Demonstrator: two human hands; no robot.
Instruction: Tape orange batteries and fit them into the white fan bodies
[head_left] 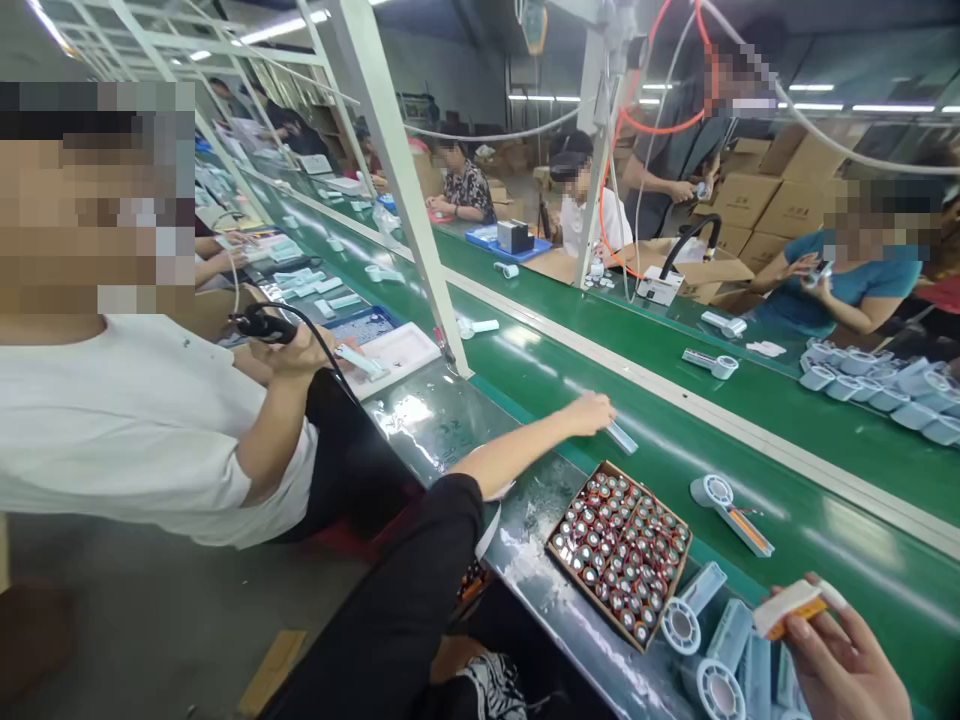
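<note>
My left arm stretches across the bench to the green belt, where my left hand (589, 414) is closed around one end of a light-blue fan housing (622, 438); its other end is hidden under my fingers. In my right hand (847, 650), at the lower right, a small white-and-orange block (790, 608) is pinched between thumb and fingers. Between the hands stands a cardboard box (592, 592) packed with small round motors and red wires. Several light-blue fan housings (721, 690) lie beside the box, close to my right hand.
Another fan housing (718, 490) with an orange strip in its handle lies on the green conveyor belt (847, 520). A white post (405, 190) rises at the bench edge. To my left sits a co-worker in a white shirt (135, 420); more people work across the belt.
</note>
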